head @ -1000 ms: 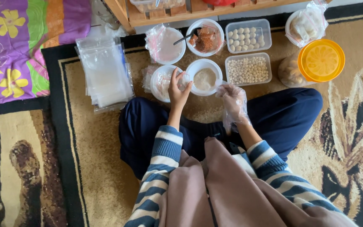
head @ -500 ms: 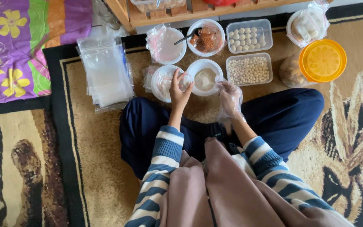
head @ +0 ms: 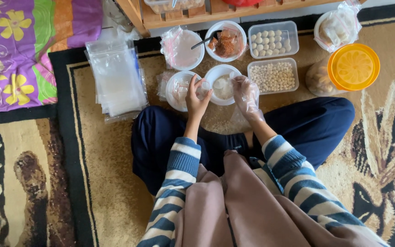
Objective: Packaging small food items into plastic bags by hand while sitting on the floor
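Hands apart: left hand [head: 198,98] pinches clear pouch [head: 203,88]; gloved right hand [head: 246,93] over round white bowl [head: 222,84].

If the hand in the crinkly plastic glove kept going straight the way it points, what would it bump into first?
The right hand points up and slightly left, so it would probably meet the white bowl of pale food first. Its fingers already seem to be at the rim, though depth is unclear.

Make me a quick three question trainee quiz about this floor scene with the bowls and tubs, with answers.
1. True or false: the right hand wears a clear plastic glove.
2. Which lies left of the white round bowls: A) stack of clear plastic bags, B) orange round lid?
3. Fill in: the bare left hand has its grip on a small clear ____.

Key: 1 true. 2 A. 3 bag, seemingly; it is small and hard to make out.
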